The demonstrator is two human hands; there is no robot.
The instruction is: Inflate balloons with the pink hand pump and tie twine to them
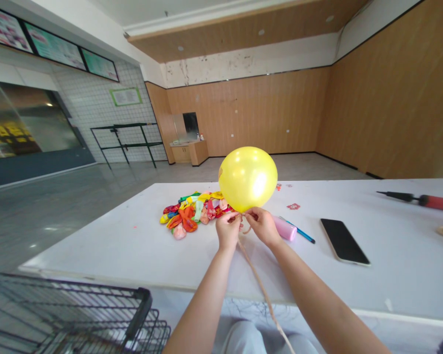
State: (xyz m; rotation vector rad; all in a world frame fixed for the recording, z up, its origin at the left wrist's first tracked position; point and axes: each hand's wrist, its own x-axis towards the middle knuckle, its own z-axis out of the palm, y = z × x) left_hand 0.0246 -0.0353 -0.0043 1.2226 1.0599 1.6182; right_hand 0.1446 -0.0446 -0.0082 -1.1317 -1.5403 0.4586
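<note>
An inflated yellow balloon (248,178) stands upright above the table, its neck pointing down between my hands. My left hand (229,228) is closed in a pinch just left of the neck. From the other side, my right hand (263,225) pinches at the same spot, thumb and forefinger together. A beige string (256,275) runs from between my fingers, over the table's front edge and down toward my lap; a short curl of it shows below the neck. The fingers partly hide where string and neck meet.
A pile of colourful uninflated balloons (190,214) lies left on the white table (133,246). Right of my hands are a pink cylinder (286,229), a blue pen (305,235), a phone (345,241) and a red-black hand pump (424,200). A black wire cart (107,305) stands front left.
</note>
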